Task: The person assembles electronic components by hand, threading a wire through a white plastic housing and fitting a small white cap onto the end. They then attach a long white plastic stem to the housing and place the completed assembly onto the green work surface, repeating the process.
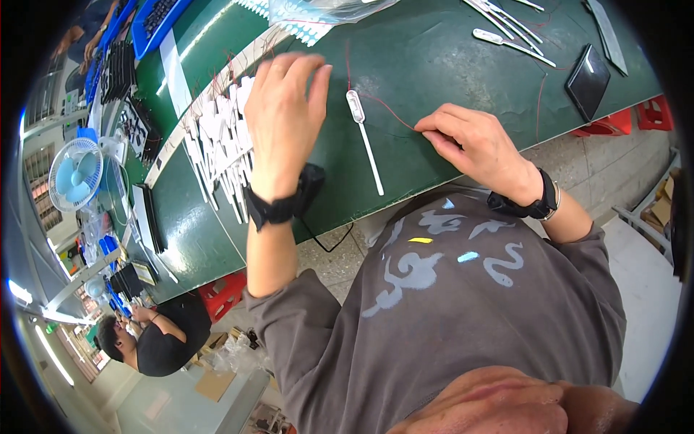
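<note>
On the green table (412,79) lies a white plastic stick (363,134), with a wider oval head and a long thin stem pointing toward me. A thin red wire (383,105) runs from its head to my right hand (473,141), whose thumb and forefinger are pinched on the wire's end. Left of the stick, my left hand (285,108) is raised over the table. Its thumb stands apart from the slightly blurred fingers, and nothing shows in it. Beneath and beside that hand is a pile of similar white sticks (217,145) with dark red wires.
More white sticks (499,37) lie at the far right, near a black phone-like slab (588,82). A clear plastic bag (325,11) sits at the back. Blue bins (155,25) and a fan (76,173) stand leftward. Another person (163,336) sits at lower left.
</note>
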Demonstrator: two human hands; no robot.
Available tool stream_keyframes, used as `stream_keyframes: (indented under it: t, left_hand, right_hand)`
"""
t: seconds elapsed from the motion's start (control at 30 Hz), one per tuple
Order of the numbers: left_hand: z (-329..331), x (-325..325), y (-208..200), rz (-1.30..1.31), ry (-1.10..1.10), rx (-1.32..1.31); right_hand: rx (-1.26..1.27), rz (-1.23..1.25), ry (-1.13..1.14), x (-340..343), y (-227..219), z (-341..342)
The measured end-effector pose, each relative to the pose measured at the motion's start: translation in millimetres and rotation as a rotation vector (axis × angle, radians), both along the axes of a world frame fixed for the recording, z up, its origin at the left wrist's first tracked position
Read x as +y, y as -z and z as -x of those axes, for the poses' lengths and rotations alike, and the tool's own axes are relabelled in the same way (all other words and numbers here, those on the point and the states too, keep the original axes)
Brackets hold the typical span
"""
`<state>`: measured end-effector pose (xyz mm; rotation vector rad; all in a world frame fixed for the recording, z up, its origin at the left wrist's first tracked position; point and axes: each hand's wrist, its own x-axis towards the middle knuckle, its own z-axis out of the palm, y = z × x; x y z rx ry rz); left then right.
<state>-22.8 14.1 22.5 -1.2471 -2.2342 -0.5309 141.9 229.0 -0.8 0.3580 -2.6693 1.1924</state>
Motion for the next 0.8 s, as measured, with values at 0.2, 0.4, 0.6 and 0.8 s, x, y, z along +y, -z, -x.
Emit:
stream_keyframes:
  t: [0.2, 0.4, 0.6, 0.8]
  left_hand:
    - [-64, -18, 4, 0.156, -0.428, -0.56]
    - [-85, -10, 15, -0.001, -0.432, -0.606]
    - [-93, 6, 17, 0.044, -0.464, -0.465]
    - [-93, 8, 24, 0.004, -0.489, -0.536]
  right_hand:
    - [-0.053, 0.066, -0.057, -13, -2, -5]
    - [-0.023, 0.09, -0.211, 0, -10, 18]
    - [0.118, -0.199, -0.405, 27, -12, 65]
    - [0.209, -0.366, -0.678, 24, -14, 84]
